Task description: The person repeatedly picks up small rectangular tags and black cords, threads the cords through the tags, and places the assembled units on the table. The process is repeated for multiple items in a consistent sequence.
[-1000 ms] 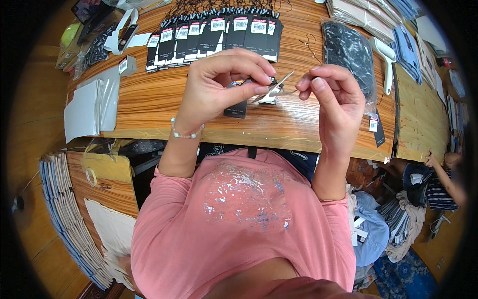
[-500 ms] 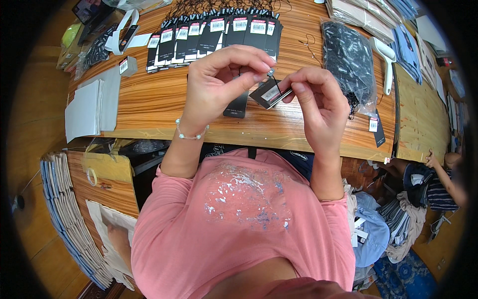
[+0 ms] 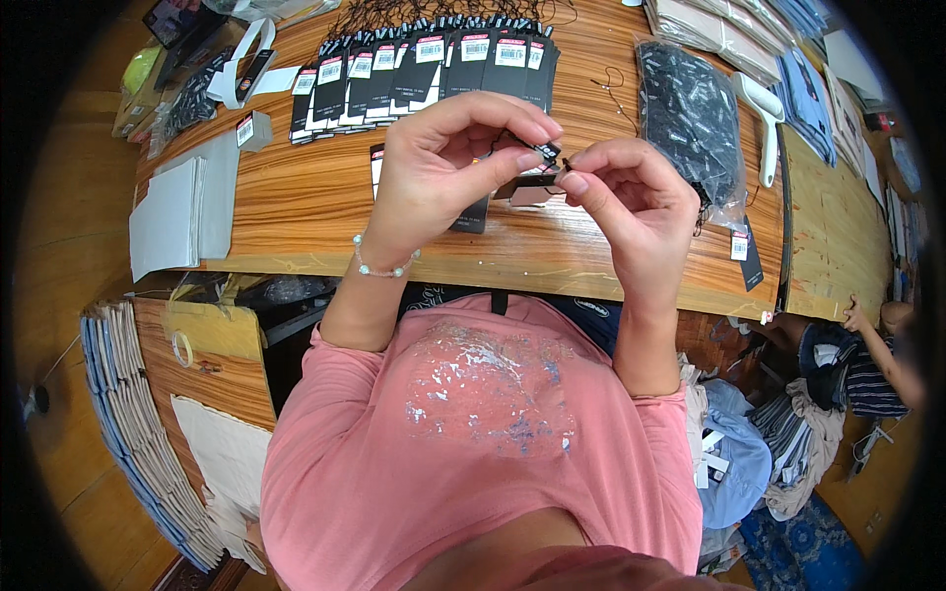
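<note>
A long wooden bench (image 3: 325, 202) carries the work. At its far edge lies a fanned row of black hang tags (image 3: 424, 69) with white labels. Grey sheets (image 3: 182, 207) lie stacked at the left, a clear bag of black pieces (image 3: 690, 118) at the right, with a white-handled tool (image 3: 764, 123) just beside it.

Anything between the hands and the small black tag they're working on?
Nothing visible. The left hand and right hand both pinch the small black tag directly at the fingertips, raised above the wooden table; the row of black tags lies farther back.
</note>
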`<action>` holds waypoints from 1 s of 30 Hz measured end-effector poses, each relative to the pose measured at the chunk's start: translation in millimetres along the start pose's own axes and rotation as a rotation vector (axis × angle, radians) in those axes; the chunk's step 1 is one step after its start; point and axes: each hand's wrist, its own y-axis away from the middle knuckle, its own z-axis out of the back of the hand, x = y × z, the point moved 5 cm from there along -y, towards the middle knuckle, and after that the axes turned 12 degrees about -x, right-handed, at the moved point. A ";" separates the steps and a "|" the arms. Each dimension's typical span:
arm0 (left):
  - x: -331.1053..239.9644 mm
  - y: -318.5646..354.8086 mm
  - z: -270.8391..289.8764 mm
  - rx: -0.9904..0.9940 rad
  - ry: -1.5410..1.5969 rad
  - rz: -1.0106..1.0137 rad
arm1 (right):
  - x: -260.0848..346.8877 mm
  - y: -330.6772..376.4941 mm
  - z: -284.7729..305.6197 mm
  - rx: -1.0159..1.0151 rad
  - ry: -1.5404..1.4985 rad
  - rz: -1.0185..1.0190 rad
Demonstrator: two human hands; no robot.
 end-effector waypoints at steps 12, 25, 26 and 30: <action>2.3 1.5 -3.9 0.046 -0.084 0.115 | -8.8 -2.7 1.7 0.061 0.010 -0.047; 6.6 -1.0 -2.4 0.139 -0.071 0.232 | -16.8 -1.5 3.6 0.078 -0.243 -0.030; 7.1 -0.7 -2.4 0.142 -0.064 0.239 | -18.3 -2.0 4.2 0.086 -0.257 0.017; 10.4 0.9 -3.5 0.148 -0.029 0.265 | -21.4 -4.2 3.7 0.100 -0.281 0.093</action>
